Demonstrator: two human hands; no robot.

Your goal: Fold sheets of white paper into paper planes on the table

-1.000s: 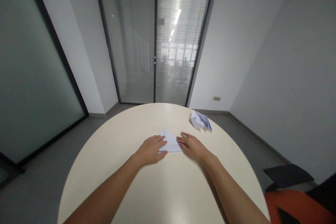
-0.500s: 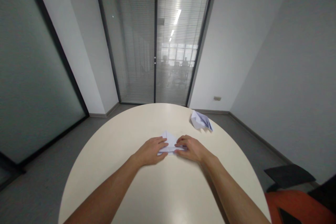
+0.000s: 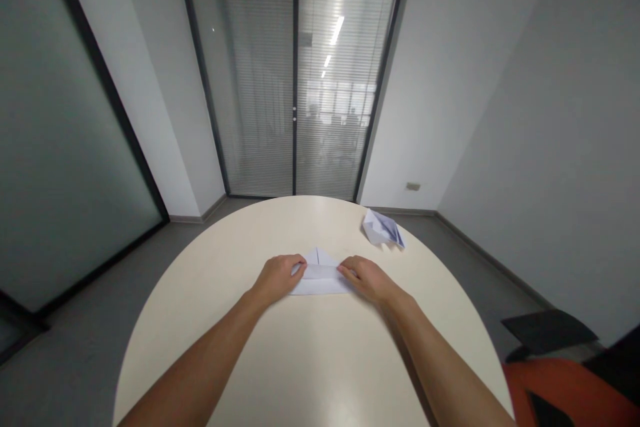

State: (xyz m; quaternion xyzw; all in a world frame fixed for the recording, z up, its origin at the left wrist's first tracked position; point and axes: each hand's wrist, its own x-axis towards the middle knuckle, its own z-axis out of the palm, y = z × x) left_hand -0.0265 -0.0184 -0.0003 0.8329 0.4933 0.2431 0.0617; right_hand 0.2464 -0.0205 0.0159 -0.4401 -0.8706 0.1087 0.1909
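A white folded paper point(image 3: 321, 279) lies on the round cream table point(image 3: 320, 360), with a pointed top and a long flat band along its lower part. My left hand point(image 3: 279, 278) pinches the band's upper edge at its left end between thumb and fingers. At the right end, my right hand point(image 3: 367, 278) grips the same edge in a similar pinch. Toward the far right of the table sits a second folded white paper point(image 3: 383, 229), crumpled-looking and standing partly open, touched by neither hand.
A red chair point(image 3: 570, 390) with black armrests stands at the lower right, beside the table. Beyond the table's far edge are a glass door with blinds point(image 3: 295, 80) and pale walls. A frosted glass panel point(image 3: 65, 127) is on the left.
Both hands have moved apart from lying over the paper to pinching its two ends. A wider band of the paper now shows between them. The second paper has stayed in place.
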